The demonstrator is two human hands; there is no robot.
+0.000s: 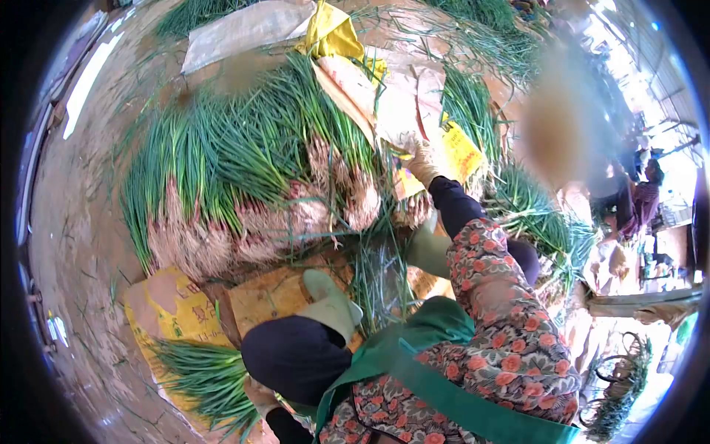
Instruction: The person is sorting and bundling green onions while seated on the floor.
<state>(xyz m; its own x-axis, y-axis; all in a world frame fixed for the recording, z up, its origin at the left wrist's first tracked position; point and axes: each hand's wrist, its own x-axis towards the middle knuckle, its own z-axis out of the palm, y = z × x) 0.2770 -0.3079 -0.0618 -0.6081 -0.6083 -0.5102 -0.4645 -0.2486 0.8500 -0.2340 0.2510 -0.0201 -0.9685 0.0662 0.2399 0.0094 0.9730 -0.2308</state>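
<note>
My left hand (260, 396), low beside my knee, is closed around the lower end of a bunch of green onions (200, 374). The leaves of that bunch fan out to the left over a yellow printed sack (174, 307). Stretched out ahead, my right hand (423, 161) grips the near edge of a pale sack with yellow patches (410, 96). This sack partly covers the row of green onions. To its left lies a long pile of green onions (222, 163), leaves away from me and pale roots (196, 240) towards me. The fingertips of both hands are partly hidden.
Another pale sack (248, 33) lies beyond the pile. Loose leaves (377, 277) are scattered between my boots (329, 303). More green onions (543, 211) lie at the right. Farther right are a wooden beam (643, 302) and another person (645, 196). A smudge blurs the upper right.
</note>
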